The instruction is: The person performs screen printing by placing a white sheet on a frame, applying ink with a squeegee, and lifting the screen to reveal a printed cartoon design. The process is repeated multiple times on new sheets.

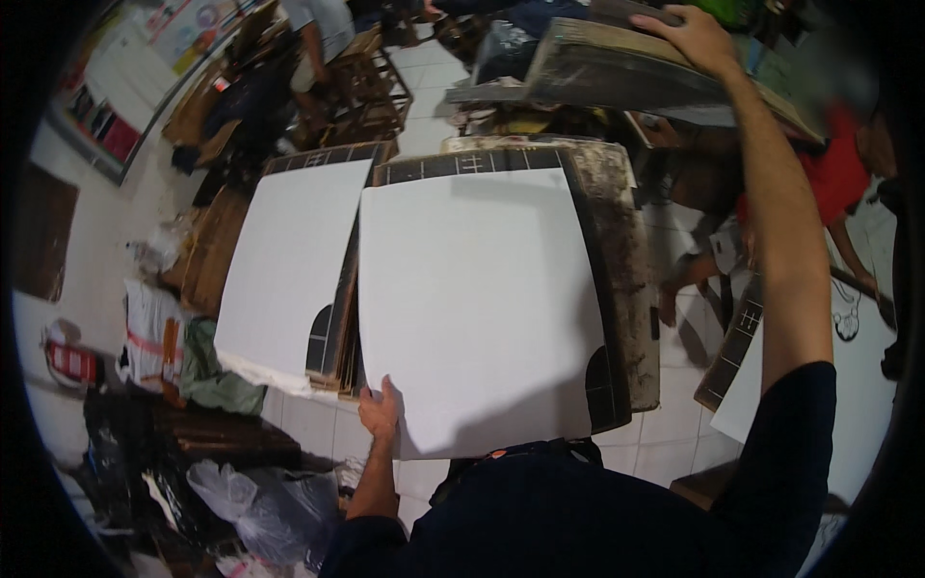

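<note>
White sheet material dominates the middle of the view: a large white sheet (pixel 477 308) lies flat on a dark, stained work board (pixel 626 250) directly in front of the person, its near edge hanging just past the board's near side. The left hand (pixel 380 409) is closed on the sheet's near left corner, thumb on top and fingers tucked under the edge. The right hand (pixel 696 39) is raised far and to the right, its fingers curled over the top edge of a worn grey board (pixel 607 67) held up above the table; it grips that board. A second white sheet (pixel 289 270) rests on a neighbouring board to the left, just beside the first and slightly overlapped by it. The sheet in hand looks thin, light and fairly stiff like card, so it would likely bend or crease if lifted by one corner alone; a hold along the near edge, or at two corners, seems safer. The raised board looks heavier and rigid, with a rough, dirty surface that should not slip easily. Plastic bags (pixel 241 501) sit on the tiled floor at the near left.
</note>
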### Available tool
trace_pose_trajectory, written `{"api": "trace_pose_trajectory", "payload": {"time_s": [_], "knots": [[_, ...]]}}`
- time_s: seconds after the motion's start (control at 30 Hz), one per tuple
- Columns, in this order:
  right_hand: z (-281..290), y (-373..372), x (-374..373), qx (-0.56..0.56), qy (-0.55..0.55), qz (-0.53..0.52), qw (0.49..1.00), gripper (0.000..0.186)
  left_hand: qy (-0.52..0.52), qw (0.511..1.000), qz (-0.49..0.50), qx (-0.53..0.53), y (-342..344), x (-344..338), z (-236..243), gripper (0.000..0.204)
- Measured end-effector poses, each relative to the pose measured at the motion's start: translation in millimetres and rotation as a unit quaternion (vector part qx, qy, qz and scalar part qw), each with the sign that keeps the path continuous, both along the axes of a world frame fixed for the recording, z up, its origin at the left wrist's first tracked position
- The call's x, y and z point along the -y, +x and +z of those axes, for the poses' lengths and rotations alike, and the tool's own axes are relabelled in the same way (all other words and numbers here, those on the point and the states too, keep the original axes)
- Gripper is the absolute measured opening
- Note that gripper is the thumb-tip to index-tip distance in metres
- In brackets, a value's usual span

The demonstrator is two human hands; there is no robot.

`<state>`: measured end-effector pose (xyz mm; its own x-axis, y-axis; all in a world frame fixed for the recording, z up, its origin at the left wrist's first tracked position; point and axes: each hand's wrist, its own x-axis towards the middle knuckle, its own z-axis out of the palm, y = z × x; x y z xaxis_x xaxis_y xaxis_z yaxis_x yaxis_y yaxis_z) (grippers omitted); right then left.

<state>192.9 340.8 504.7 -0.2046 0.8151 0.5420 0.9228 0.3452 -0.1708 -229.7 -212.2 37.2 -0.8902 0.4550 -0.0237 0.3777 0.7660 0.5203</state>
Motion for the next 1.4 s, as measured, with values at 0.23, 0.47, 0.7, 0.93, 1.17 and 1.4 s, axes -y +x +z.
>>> {"api": "trace_pose_trajectory", "payload": {"time_s": [0.23,0.47,0.7,0.93,1.17,1.4], "knots": [[16.8,-9.9,11.2,-0.005,-0.031,0.01,0.999,0.087,-0.033,0.984,-0.167,0.061,27.6,-65.6,3.0,0.105],[29.4,-9.9,-13.4,-0.001,-0.024,0.027,0.999,0.09,-0.097,0.977,-0.165,0.094,24.2,-83.7,14.3,0.113],[38.7,-12.2,-29.8,-0.006,-0.015,0.054,0.998,0.086,-0.148,0.974,-0.161,0.052,27.4,-102.5,32.9,0.106],[41.2,-12.1,-36.7,-0.009,-0.032,0.05,0.998,0.088,-0.146,0.98,-0.129,0.047,22.1,-111.3,23.2,0.112],[29.3,-10.8,-18.4,-0.002,-0.027,0.032,0.999,0.087,-0.155,0.978,-0.116,0.075,9.2,-113.2,-5.2,0.115],[-9.7,-5.6,41.6,-0.016,0.013,0.026,0.999,0.083,-0.203,0.972,-0.114,0.018,24.1,-125.9,-9.7,0.109]]}}
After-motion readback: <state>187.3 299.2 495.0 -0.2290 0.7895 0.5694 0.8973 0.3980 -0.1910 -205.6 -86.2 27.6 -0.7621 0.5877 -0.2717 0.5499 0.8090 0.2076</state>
